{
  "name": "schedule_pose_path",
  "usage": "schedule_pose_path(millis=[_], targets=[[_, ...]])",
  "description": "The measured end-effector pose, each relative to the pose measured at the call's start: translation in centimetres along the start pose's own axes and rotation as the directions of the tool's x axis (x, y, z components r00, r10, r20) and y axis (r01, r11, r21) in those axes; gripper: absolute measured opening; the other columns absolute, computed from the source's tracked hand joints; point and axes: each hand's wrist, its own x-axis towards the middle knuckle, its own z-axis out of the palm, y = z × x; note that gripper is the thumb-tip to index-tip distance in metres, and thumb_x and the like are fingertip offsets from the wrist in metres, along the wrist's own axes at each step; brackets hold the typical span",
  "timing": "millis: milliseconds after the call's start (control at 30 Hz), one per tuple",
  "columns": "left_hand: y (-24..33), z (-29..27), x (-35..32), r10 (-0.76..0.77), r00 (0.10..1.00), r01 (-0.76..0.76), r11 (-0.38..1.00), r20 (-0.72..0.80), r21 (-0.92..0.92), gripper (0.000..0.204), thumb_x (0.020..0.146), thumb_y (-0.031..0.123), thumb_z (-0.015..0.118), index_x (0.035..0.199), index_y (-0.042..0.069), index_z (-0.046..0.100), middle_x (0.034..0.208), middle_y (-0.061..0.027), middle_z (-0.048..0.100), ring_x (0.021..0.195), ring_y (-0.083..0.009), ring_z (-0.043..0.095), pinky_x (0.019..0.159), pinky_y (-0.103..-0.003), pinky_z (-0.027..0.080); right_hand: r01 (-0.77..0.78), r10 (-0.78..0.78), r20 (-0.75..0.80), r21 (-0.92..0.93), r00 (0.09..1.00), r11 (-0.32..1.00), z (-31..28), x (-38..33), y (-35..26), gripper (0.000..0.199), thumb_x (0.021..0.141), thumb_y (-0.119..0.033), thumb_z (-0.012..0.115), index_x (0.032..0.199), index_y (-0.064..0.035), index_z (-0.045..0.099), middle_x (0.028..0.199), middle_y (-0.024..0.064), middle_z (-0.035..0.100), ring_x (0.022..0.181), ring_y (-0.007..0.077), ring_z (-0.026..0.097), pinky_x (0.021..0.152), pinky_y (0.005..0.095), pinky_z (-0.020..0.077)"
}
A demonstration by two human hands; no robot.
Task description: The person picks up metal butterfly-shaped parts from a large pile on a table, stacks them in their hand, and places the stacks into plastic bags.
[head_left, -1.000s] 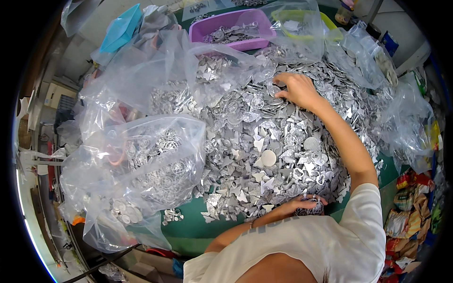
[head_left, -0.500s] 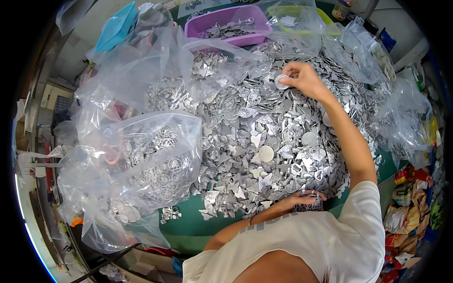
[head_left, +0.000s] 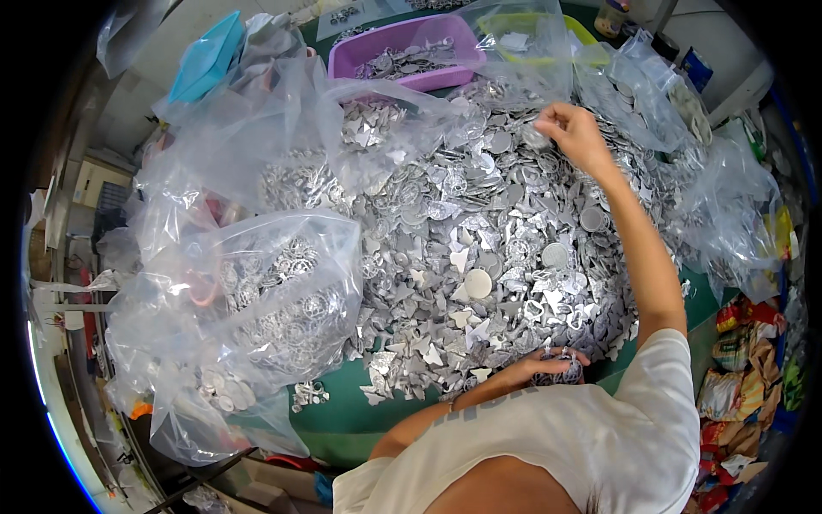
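Note:
A broad heap of silver-coloured metal pieces [head_left: 479, 248], flat shapes, rings and discs, covers the green table [head_left: 342, 394]. At the heap's far right my right hand [head_left: 575, 139] is closed in a pinch at a round metal disc [head_left: 537, 137], somewhat smeared by motion. Close to my body, by the near edge of the heap, my left hand [head_left: 548, 367] curls around several openwork metal pieces [head_left: 562, 367]; part of it is hidden by the shirt. A plain pale disc [head_left: 478, 283] lies on the heap between the hands.
Clear plastic bags [head_left: 257, 283] with metal pieces line the left, and another bag [head_left: 728, 214] lies at right. A purple tub [head_left: 342, 64] and a yellow-green tub [head_left: 591, 36] stand at the back. A blue tray [head_left: 205, 56] leans at far left. Coloured packages [head_left: 741, 368] sit at lower right.
My right hand has moved slightly right over the heap, with the round disc still at its fingertips. My left hand stays by my body with the metal pieces.

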Motion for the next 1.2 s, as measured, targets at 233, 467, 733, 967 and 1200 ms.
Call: schedule_pose_path(millis=[233, 467, 733, 967, 1200], targets=[[-0.4, -0.4, 0.1, 0.016, 1.000, -0.016, 0.999, 0.003, 0.046, 0.044, 0.081, 0.030, 0.059, 0.115, 0.003, 0.050, 0.099, -0.0096, 0.058, 0.093, -0.0177, 0.056, 0.085, -0.030, 0.042, 0.436, -0.322, 0.310, -0.443, 0.895, 0.784, 4.5, 0.2, -1.9, 0.019, 0.073, -0.014, 0.063, 0.088, -0.0043, 0.058, 0.085, 0.0077, 0.061, 0.075, 0.0297, 0.060, 0.060, 0.0395, 0.0474], [-0.4, -0.5, 0.2, 0.007, 1.000, -0.007, 1.000, 0.016, -0.004, 0.045, 0.081, 0.030, 0.059, 0.116, 0.003, 0.049, 0.100, -0.0097, 0.058, 0.093, -0.0176, 0.056, 0.084, -0.029, 0.042, 0.446, -0.331, 0.306, -0.491, 0.893, 0.749, 4.9, 0.9, -1.6, 0.018, 0.075, -0.014, 0.062, 0.090, -0.0040, 0.061, 0.089, 0.0105, 0.060, 0.078, 0.0300, 0.060, 0.063, 0.0395, 0.0473], [-0.5, -0.7, 0.2, 0.023, 1.000, -0.023, 0.998, 0.010, 0.060, 0.045, 0.080, 0.030, 0.060, 0.115, 0.003, 0.051, 0.102, -0.0082, 0.058, 0.095, -0.0172, 0.055, 0.086, -0.029, 0.041, -0.192, 0.242, -0.035, 0.506, 0.970, 0.841, 3.6, 0.0, 0.9, 0.017, 0.086, -0.017, 0.054, 0.093, -0.0024, 0.059, 0.064, 0.0039, 0.055, 0.053, 0.0141, 0.050, 0.046, 0.0265, 0.0385], [-0.3, -0.2, 0.0, 0.000, 0.999, 0.004, 0.997, -0.046, 0.079, 0.046, 0.079, 0.031, 0.061, 0.115, 0.003, 0.051, 0.104, -0.0093, 0.057, 0.096, -0.0178, 0.055, 0.087, -0.030, 0.041, -0.575, 0.467, 0.413, 0.768, 0.782, 0.283, 0.4, -4.7, -1.9, 0.018, 0.087, -0.012, 0.052, 0.102, -0.0015, 0.055, 0.076, 0.0032, 0.053, 0.055, 0.0104, 0.048, 0.041, 0.0191, 0.0320], [0.0, 0.5, -0.3, 0.003, 0.999, 0.001, 0.997, -0.054, 0.072, 0.048, 0.080, 0.032, 0.058, 0.115, 0.000, 0.049, 0.101, -0.0144, 0.056, 0.095, -0.0205, 0.055, 0.086, -0.031, 0.042, -0.474, 0.402, 0.254, 0.533, 0.880, 0.701, -2.7, -9.6, -0.1, 0.012, 0.086, -0.010, 0.054, 0.096, -0.0038, 0.058, 0.062, -0.0039, 0.051, 0.049, 0.0039, 0.043, 0.042, 0.0192, 0.0328]])
